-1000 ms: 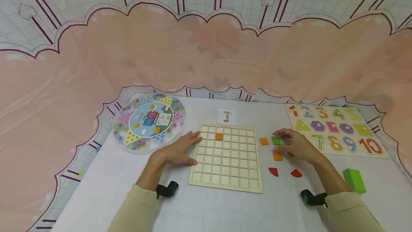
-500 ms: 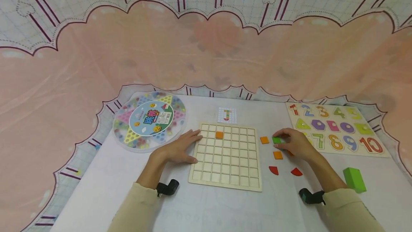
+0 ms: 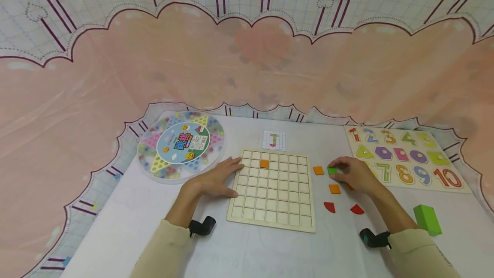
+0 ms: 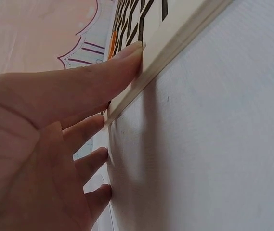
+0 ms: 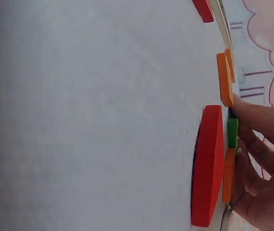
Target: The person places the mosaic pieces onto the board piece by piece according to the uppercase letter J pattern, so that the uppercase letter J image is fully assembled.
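Observation:
My left hand (image 3: 213,179) rests along the left edge of the wooden grid board (image 3: 271,225), fingers spread and thumb on its rim; in the left wrist view the thumb (image 4: 103,72) presses the board's edge. An orange square tile (image 3: 264,164) sits in a cell near the board's top. Right of the board, my right hand (image 3: 355,176) pinches a green square tile (image 3: 332,170) between thumb and forefinger, low over the table. Around it lie orange tiles (image 3: 318,170) (image 3: 334,189), one partly hidden under the hand, and two red quarter-circle pieces (image 3: 329,207) (image 3: 356,209).
A small pattern card (image 3: 274,140) lies behind the board. A round Chinese checkers set (image 3: 181,147) stands at the left. At the right are a number-and-shape puzzle board (image 3: 409,155) and a green block (image 3: 427,220).
My right thumb and forefinger have closed in on the green tile. The left hand keeps its place on the board, and the whole view has shifted slightly.

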Available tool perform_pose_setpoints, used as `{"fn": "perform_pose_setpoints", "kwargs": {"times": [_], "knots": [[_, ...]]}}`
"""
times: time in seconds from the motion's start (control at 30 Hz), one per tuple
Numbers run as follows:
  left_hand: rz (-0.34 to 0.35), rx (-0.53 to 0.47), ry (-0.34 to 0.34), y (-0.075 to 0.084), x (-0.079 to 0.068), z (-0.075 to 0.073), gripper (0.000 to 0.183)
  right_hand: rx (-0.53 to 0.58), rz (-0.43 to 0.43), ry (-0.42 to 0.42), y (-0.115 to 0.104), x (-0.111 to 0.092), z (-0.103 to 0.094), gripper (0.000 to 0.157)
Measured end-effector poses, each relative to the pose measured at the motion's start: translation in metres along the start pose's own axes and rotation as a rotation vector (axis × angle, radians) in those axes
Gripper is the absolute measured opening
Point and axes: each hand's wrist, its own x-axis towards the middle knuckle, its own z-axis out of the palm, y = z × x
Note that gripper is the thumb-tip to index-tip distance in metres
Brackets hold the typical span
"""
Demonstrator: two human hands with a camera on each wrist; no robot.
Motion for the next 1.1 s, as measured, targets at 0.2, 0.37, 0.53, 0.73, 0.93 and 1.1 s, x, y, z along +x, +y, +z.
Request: {"fn": "perform_pose_setpoints", "kwargs": {"times": [0.2, 0.37, 0.53, 0.73, 0.93, 1.1], "knots": [[0.005, 0.006, 0.007, 0.0, 0.0, 0.0, 0.082, -0.015, 0.002, 0.005, -0.001, 0.0, -0.001, 0.029], [0.003, 0.003, 0.01, 0.0, 0.0, -0.001, 0.082, -0.036, -0.007, 0.009, -0.002, 0.002, -0.002, 0.028], [-0.007, -0.001, 0.005, 0.0, 0.0, 0.0, 0.082, -0.046, -0.009, -0.012, -0.006, 0.004, -0.007, 0.029], [-0.013, -0.014, -0.003, -0.001, 0.001, 0.002, 0.083, -0.024, 0.033, 0.003, -0.011, 0.005, -0.016, 0.03], [0.0, -0.013, 0.001, -0.001, 0.0, 0.001, 0.083, 0.027, 0.006, 0.058, -0.027, 0.008, -0.021, 0.026], [0.0, -0.003, 0.0, -0.001, 0.001, 0.0, 0.083, 0.065, -0.061, 0.093, -0.046, 0.014, -0.019, 0.025]]}}
